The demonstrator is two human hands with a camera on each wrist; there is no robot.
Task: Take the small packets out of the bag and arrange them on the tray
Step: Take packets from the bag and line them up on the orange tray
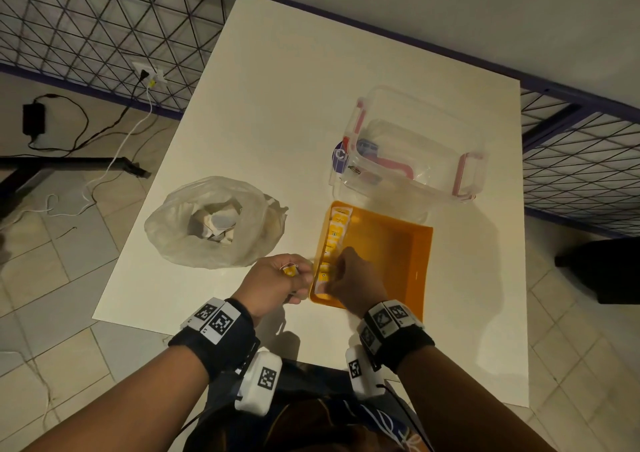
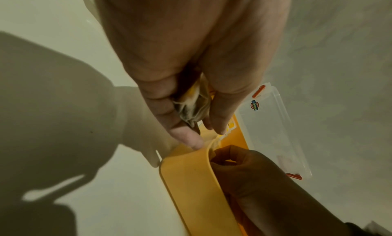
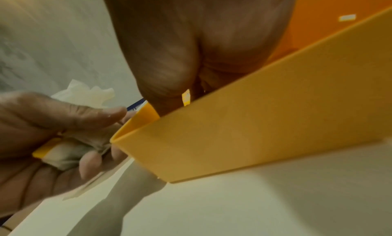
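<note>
Small soft yellow-tagged paper packets (image 1: 333, 243) line smooth orange plastic tray's (image 1: 420, 264) left wall; L hand (image 1: 277, 283) clutches more; R hand (image 1: 353, 285) curled inside tray, grip unclear. Crinkly clear bag (image 1: 214, 223) far-left.

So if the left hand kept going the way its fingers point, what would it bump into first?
Probably the orange tray: the left hand, holding packets, points at its near-left wall, with fingertips almost touching it.
</note>
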